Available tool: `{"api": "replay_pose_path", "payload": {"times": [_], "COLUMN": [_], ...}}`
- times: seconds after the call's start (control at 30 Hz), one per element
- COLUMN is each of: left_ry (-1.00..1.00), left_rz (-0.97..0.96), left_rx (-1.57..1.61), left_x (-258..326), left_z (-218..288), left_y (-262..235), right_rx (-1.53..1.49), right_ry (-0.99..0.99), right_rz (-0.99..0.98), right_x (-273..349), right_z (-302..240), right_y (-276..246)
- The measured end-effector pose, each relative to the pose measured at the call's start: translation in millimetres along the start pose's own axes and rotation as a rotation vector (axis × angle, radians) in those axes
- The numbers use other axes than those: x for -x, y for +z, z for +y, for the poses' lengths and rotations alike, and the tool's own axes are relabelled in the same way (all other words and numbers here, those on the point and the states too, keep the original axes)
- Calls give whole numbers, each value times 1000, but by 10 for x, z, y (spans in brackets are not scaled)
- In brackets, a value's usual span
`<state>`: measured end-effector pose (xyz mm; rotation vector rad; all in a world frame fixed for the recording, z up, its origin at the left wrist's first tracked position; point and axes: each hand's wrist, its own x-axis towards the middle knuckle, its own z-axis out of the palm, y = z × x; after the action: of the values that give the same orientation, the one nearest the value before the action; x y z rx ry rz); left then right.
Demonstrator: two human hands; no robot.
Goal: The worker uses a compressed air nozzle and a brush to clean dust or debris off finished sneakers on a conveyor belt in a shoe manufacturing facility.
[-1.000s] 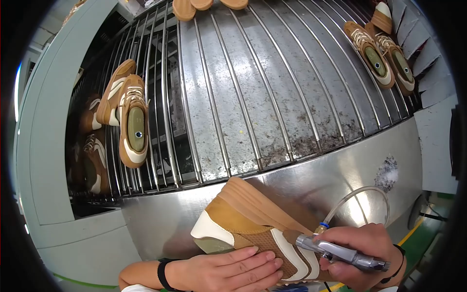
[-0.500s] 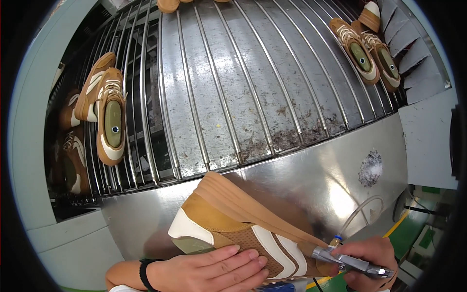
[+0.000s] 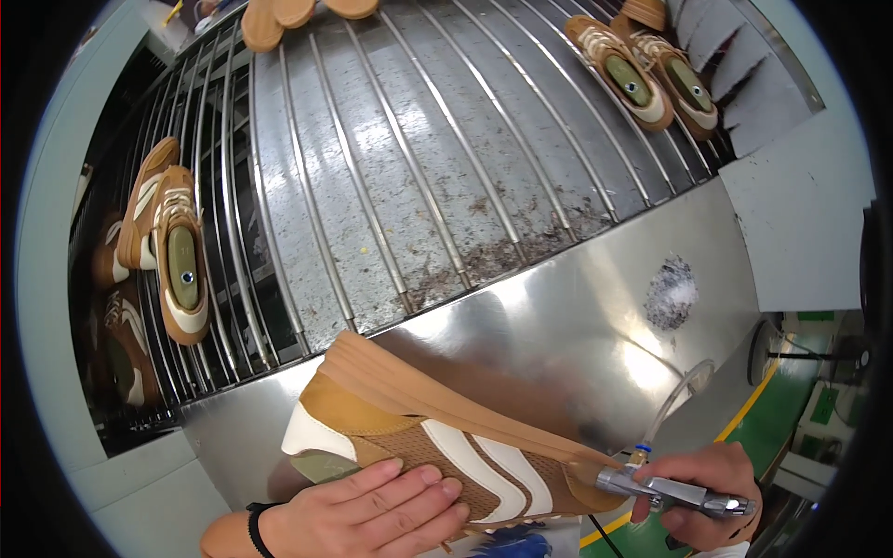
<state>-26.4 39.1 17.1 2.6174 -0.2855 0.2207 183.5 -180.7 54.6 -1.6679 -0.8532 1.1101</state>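
A brown sneaker with white stripes and a tan sole lies on its side in front of me, its heel pointing to the upper left. My left hand grips the upper, fingers across its mesh side; the thumb is hidden. At the toe end, my right hand is wrapped round a small silver spray gun. Its nozzle sits close against the edge between sole and toe; whether it touches I cannot tell. From a blue-ringed brass fitting on the gun rises a clear hose.
Beyond a steel apron runs a conveyor of metal rods. Brown sneakers stand on it at the left, with another pair at the far right. Grey flaps hang at the right. Green floor with a yellow line shows lower right.
The view has turned, so the conveyor and its shoes appear shifted left. The held sneaker and my left hand sit further left in the picture; the spray gun stays at the toe edge.
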Motion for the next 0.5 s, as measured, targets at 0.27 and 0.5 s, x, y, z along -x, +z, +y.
{"api": "replay_pose_path", "payload": {"times": [0.27, 0.5], "left_ry": [-101, -240], "left_rz": [-87, -212], "left_rx": [24, -73], "left_x": [-162, -573], "left_z": [100, 293], "left_y": [-81, -152], "right_rx": [-448, -386], "right_ry": [96, -56], "right_rz": [117, 530], "right_x": [173, 141], "right_z": [336, 1103], "right_y": [-265, -651]}}
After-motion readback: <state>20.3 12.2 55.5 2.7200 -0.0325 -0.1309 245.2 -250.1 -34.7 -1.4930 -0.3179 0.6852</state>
